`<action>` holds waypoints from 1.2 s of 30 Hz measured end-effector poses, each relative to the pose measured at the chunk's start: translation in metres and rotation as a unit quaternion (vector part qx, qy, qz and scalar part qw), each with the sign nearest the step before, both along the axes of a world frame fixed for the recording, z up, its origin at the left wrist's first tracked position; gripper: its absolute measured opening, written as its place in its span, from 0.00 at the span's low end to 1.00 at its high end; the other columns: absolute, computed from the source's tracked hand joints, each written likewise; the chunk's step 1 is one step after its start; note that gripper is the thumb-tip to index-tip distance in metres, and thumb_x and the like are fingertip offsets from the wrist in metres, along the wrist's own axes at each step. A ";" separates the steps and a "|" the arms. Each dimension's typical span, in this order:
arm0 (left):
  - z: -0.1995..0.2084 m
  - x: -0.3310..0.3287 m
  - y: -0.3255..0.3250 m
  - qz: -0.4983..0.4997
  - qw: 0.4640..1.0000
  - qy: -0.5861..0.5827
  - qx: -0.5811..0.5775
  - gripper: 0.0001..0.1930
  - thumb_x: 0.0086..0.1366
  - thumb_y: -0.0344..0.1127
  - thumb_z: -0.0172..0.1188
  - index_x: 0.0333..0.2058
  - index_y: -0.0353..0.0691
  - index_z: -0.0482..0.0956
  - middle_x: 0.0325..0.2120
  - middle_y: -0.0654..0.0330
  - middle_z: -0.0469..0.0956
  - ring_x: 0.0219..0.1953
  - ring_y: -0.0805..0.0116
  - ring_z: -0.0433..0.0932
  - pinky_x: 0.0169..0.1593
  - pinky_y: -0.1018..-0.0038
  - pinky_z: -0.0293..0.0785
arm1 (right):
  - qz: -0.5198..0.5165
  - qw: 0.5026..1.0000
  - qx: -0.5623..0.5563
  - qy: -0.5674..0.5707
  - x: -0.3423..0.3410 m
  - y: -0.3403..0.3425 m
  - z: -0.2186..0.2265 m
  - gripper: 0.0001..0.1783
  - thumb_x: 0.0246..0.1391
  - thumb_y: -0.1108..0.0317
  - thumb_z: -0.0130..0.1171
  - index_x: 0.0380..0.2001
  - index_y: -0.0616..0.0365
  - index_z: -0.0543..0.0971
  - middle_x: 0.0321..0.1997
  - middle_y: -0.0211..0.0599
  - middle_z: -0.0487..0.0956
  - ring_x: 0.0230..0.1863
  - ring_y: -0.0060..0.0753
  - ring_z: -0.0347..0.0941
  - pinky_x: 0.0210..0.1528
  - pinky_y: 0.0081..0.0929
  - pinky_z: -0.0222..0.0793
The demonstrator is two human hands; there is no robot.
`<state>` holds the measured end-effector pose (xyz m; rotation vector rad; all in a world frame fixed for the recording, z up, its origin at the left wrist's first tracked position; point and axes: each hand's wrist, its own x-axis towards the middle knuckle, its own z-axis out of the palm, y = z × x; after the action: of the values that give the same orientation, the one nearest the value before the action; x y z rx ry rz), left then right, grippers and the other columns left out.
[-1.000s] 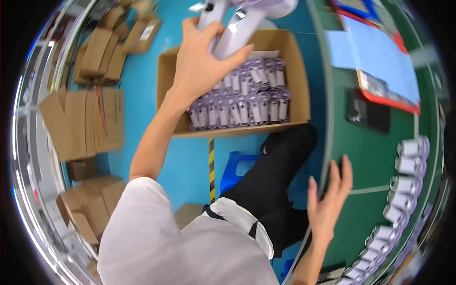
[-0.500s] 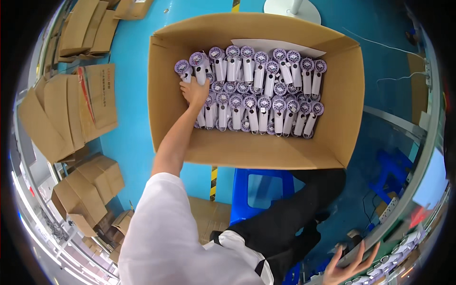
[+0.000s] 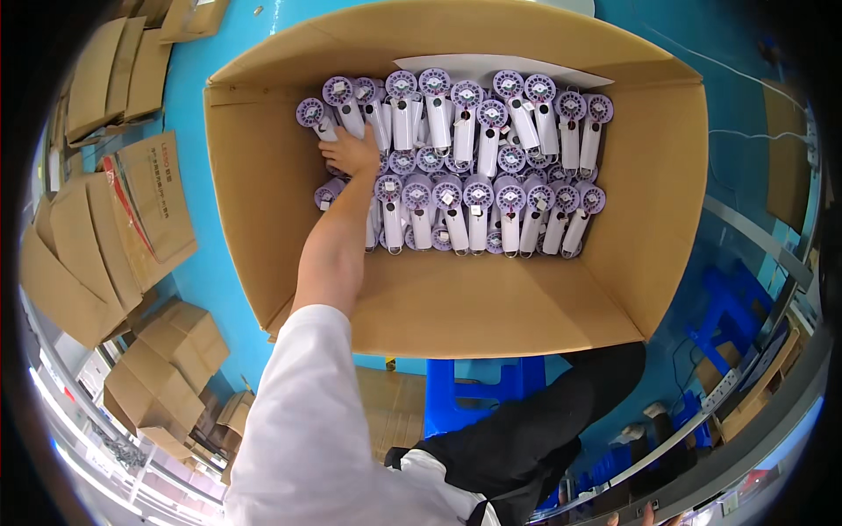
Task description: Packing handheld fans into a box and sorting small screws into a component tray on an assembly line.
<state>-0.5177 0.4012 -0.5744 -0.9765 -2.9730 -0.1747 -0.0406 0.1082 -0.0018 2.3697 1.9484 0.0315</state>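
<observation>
Blue floor (image 3: 221, 282), deep carton (image 3: 482, 302), lilac fans (image 3: 510, 200)

Two fans' white handles run down to the left hand (image 3: 353, 156) at the carton's left end, thumb apart from the fingers; whether they grip, I cannot tell. Only fingertips of the right hand (image 3: 649, 515) show beside the grey counter (image 3: 765, 445), their hold unclear. Folded cardboard (image 3: 88, 254) lies left; a blue plastic stool (image 3: 443, 394) stands nearby. Fan heads are round, slotted.
</observation>
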 end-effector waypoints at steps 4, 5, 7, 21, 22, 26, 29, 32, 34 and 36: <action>-0.015 -0.019 -0.003 -0.055 0.996 -0.070 -0.010 0.34 0.51 0.61 0.69 0.46 0.38 0.78 0.53 0.36 0.61 0.54 0.36 0.64 0.59 0.47 0.63 | 0.014 1.000 0.001 -0.017 -0.003 0.005 0.002 0.30 0.58 0.39 0.62 0.46 0.57 0.80 0.67 0.67 0.58 0.69 0.67 0.53 0.66 0.70 0.53; -0.019 -0.028 -0.004 -0.068 0.994 -0.088 -0.005 0.34 0.51 0.60 0.70 0.47 0.37 0.79 0.55 0.35 0.60 0.56 0.35 0.63 0.61 0.47 0.62 | 0.016 0.999 -0.014 -0.025 -0.003 0.006 0.004 0.30 0.58 0.39 0.62 0.46 0.58 0.79 0.67 0.67 0.58 0.69 0.67 0.53 0.66 0.71 0.53; -0.026 -0.047 -0.009 -0.081 0.991 -0.104 -0.003 0.34 0.51 0.60 0.70 0.47 0.36 0.79 0.56 0.34 0.59 0.59 0.33 0.61 0.63 0.47 0.60 | 0.017 0.999 -0.032 -0.031 -0.004 0.007 0.005 0.31 0.58 0.40 0.62 0.46 0.58 0.79 0.67 0.67 0.57 0.70 0.67 0.52 0.67 0.73 0.52; -0.004 -0.016 0.002 -0.037 0.987 -0.145 0.055 0.36 0.57 0.56 0.67 0.49 0.27 0.72 0.53 0.36 0.67 0.57 0.35 0.66 0.59 0.49 0.65 | 0.031 0.998 -0.040 -0.026 -0.002 0.010 0.008 0.31 0.61 0.41 0.59 0.46 0.62 0.75 0.67 0.66 0.54 0.68 0.64 0.54 0.67 0.66 0.60; -0.008 -0.014 0.004 -0.022 0.968 -0.216 0.127 0.38 0.57 0.56 0.67 0.52 0.26 0.69 0.51 0.35 0.70 0.56 0.34 0.69 0.58 0.50 0.67 | 0.029 0.998 -0.040 -0.028 -0.001 0.009 0.007 0.31 0.61 0.41 0.59 0.46 0.62 0.75 0.67 0.66 0.54 0.68 0.64 0.54 0.67 0.66 0.60; -0.026 -0.006 0.013 0.016 0.940 -0.315 0.130 0.44 0.54 0.53 0.72 0.56 0.26 0.61 0.52 0.32 0.74 0.54 0.36 0.75 0.59 0.54 0.69 | 0.033 0.998 -0.040 -0.020 -0.002 0.010 0.004 0.31 0.60 0.42 0.60 0.46 0.62 0.75 0.67 0.67 0.54 0.69 0.65 0.53 0.69 0.66 0.60; -0.032 0.003 0.015 -0.002 0.939 -0.299 0.171 0.45 0.50 0.49 0.76 0.58 0.31 0.61 0.53 0.33 0.74 0.55 0.38 0.75 0.59 0.55 0.69 | -0.008 0.999 -0.039 0.023 0.000 0.003 0.005 0.30 0.60 0.44 0.62 0.47 0.63 0.75 0.68 0.67 0.54 0.70 0.65 0.51 0.70 0.65 0.59; -0.030 0.011 0.012 -0.010 0.928 -0.329 0.176 0.46 0.48 0.43 0.78 0.61 0.36 0.61 0.52 0.39 0.75 0.55 0.41 0.76 0.60 0.56 0.69 | -0.040 0.998 -0.047 0.028 -0.002 -0.005 0.006 0.29 0.59 0.46 0.64 0.47 0.63 0.74 0.67 0.67 0.54 0.70 0.64 0.51 0.69 0.64 0.61; -0.019 0.018 0.003 -0.064 0.937 -0.306 0.159 0.42 0.51 0.39 0.76 0.61 0.36 0.63 0.53 0.43 0.76 0.55 0.45 0.76 0.60 0.58 0.69 | -0.043 0.998 -0.051 0.010 -0.003 -0.005 0.007 0.29 0.59 0.47 0.65 0.48 0.63 0.74 0.67 0.67 0.55 0.70 0.63 0.52 0.68 0.63 0.64; -0.022 0.004 0.001 -0.099 0.923 -0.331 0.172 0.41 0.51 0.39 0.76 0.61 0.36 0.64 0.53 0.43 0.76 0.55 0.46 0.76 0.60 0.59 0.69 | 0.004 0.996 -0.078 -0.050 -0.001 -0.002 0.008 0.29 0.59 0.48 0.64 0.48 0.64 0.74 0.66 0.68 0.57 0.67 0.63 0.58 0.63 0.59 0.72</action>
<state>-0.5134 0.4020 -0.5964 -1.3799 -3.1804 -1.2107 -0.0418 0.1061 0.0065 2.2182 1.8426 -0.0029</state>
